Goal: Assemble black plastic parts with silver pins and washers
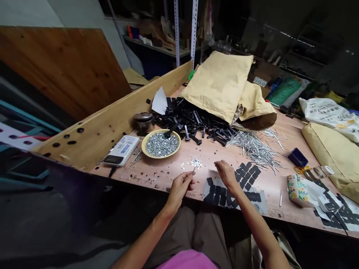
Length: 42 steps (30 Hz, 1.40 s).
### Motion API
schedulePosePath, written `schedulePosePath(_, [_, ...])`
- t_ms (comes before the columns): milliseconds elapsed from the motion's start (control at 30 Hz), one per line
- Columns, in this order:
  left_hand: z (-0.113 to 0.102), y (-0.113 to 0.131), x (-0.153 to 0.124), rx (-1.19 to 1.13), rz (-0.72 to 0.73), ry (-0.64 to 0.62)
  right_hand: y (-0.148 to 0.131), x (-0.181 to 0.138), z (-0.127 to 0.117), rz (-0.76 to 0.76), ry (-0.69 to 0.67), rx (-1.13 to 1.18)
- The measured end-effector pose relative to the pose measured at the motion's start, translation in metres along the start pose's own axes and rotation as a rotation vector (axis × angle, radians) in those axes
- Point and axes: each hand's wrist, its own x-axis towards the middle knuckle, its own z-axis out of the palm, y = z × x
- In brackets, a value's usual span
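One thin rod (pixel 194 169) pinched in the left hand (pixel 181 185), fingertips together

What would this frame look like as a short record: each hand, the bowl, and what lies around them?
Left hand: fingertips closed on what seems a thin metal pin, near a small pile of metal pieces
Right hand: near black pads; unclear whether it holds anything
Bowl: yellow, filled with small metal parts, a black piece on top
Left of bowl: white device with a dark screen
Behind: heap of black parts, large paper bag
Right: loose metal rods, flowered box
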Motion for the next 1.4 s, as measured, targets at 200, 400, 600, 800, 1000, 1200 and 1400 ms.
schedulePosePath(200, [-0.010, 0.009, 0.015, -0.022, -0.093, 0.051, 0.026, 0.045, 0.009, 0.046, -0.075, -0.016])
schedulePosePath(400, [-0.004, 0.009, 0.024, -0.028, -0.206, 0.012, 0.022, 0.061, 0.021, -0.092, -0.096, 0.022])
schedulePosePath(600, [-0.005, 0.010, 0.025, -0.041, -0.221, 0.024, -0.023, 0.082, 0.038, -0.217, -0.233, -0.183])
schedulePosePath(800, [-0.010, 0.017, 0.028, -0.091, -0.270, -0.047, -0.033, 0.087, 0.037, -0.182, -0.240, -0.178])
schedulePosePath(1000, [-0.003, 0.020, 0.023, -0.114, -0.280, -0.164, -0.042, 0.045, 0.029, 0.091, -0.094, 0.685])
schedulePosePath(1200, [0.008, 0.021, 0.013, -0.078, -0.219, -0.213, -0.055, 0.011, 0.014, 0.292, -0.101, 1.286])
schedulePosePath(1400, [0.008, 0.020, 0.005, 0.009, -0.158, -0.257, -0.053, 0.001, 0.002, 0.284, -0.067, 1.302])
